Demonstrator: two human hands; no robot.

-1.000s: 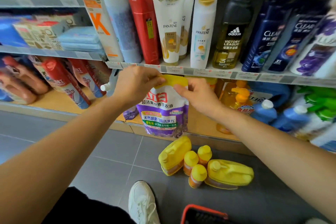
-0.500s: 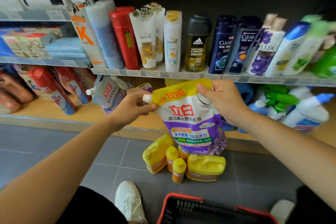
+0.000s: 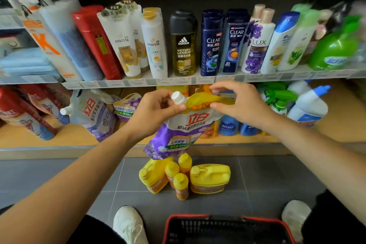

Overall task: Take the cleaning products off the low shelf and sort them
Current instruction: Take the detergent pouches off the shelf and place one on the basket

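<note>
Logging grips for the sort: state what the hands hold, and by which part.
Both hands hold the purple detergent pouch: left hand at its white spout cap, right hand pinching its yellow top edge.
</note>
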